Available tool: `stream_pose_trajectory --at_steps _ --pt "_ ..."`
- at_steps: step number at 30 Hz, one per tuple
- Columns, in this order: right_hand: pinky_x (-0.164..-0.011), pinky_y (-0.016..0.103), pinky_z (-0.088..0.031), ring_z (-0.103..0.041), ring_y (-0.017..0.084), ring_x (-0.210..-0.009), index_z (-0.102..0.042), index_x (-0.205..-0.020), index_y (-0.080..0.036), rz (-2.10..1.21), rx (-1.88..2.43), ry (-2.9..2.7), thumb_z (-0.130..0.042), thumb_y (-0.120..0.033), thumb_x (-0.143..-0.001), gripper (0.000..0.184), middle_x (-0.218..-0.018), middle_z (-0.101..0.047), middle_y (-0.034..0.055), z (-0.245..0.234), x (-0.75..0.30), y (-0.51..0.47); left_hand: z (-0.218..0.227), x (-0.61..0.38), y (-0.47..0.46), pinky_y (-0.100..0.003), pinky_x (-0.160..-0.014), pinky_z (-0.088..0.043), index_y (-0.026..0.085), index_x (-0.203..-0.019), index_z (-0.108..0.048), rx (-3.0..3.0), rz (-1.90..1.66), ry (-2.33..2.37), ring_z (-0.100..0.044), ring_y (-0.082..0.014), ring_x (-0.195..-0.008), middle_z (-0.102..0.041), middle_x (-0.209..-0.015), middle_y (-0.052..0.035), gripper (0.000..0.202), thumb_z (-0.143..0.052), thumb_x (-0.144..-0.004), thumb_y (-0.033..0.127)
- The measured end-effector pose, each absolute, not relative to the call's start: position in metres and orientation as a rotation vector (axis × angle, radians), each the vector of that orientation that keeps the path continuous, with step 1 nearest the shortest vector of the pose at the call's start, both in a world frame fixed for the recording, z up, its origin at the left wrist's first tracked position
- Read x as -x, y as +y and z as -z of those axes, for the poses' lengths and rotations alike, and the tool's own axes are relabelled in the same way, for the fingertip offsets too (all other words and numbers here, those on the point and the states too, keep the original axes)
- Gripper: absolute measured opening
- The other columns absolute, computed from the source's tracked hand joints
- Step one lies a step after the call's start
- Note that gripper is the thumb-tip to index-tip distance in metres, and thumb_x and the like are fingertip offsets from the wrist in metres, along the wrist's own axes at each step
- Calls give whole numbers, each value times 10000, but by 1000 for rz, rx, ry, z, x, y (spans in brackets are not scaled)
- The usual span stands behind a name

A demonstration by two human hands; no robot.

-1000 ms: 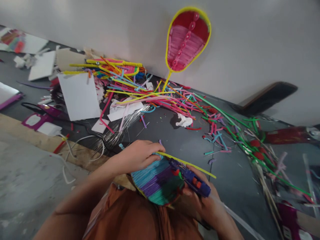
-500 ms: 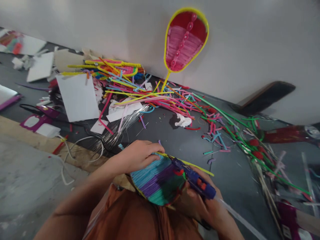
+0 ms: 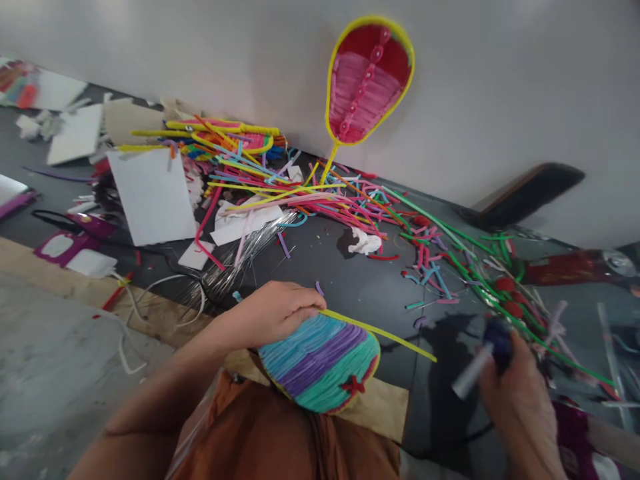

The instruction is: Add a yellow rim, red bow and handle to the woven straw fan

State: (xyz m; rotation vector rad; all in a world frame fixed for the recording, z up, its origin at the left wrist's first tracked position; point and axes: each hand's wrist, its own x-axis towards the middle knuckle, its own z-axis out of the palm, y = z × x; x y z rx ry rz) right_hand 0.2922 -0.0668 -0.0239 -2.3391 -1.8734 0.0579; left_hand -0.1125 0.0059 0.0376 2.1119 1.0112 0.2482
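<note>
My left hand is closed on the upper left edge of a striped pipe-cleaner panel in blue, purple and green, with a small red piece on its lower right. From under my fingers a yellow pipe cleaner runs along the panel's top edge and sticks out to the right. Off to the right, my right hand grips a dark blue glue gun, smeared by motion, with a clear glue stick projecting from it. The panel rests against my lap at the table edge.
A pink and red panel with yellow rim leans on the wall. Loose pipe cleaners and wires lie in a heap behind my hands. White cards, a cable and a red can lie around.
My right hand has carried the glue gun away from the panel to the right and turned it. The red piece now shows uncovered. My left hand keeps its hold on the panel.
</note>
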Motion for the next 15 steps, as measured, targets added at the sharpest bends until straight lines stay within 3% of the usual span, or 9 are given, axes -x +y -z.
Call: stream_pose_trajectory --at_steps 4,8,10,15 --pt "-825 587 -456 -601 431 -961 -480 -1303 -23 64 2440 -1999 -328 -505 -891 652 -1018 -634 259 29 -297 -70 -40 113 4 -239 -763 -415 198 -1005 -596 -2080 -237 1065 -638 -170 -880 -686 -950 -18 185 -431 -930 237" --pt "-925 585 -402 -522 402 -1141 -556 -1242 -132 171 2168 -2074 -342 -441 -915 497 -1230 -556 222 -4 -270 -68 -43 111 3 -242 -746 -418 195 -963 -601 -2081 -203 1074 -637 -168 -853 -681 -912 -15 179 -430 -926 234" --pt "-938 532 -419 -547 348 -1122 -570 -1211 -165 -16 1893 -2065 -396 -400 -912 419 -1171 -605 187 -23 -238 -61 -45 109 3 -247 -755 -421 192 -973 -602 -2094 -195 1068 -636 -170 -861 -683 -922 -20 189 -422 -931 236" --pt "-884 327 -484 -613 206 -1051 -586 -1185 -212 -915 1334 -2230 -441 -295 -931 304 -1135 -668 99 -47 -146 -31 -52 104 -1 -244 -758 -425 198 -982 -600 -2166 -208 1057 -634 -164 -856 -686 -914 -18 199 -410 -944 246"
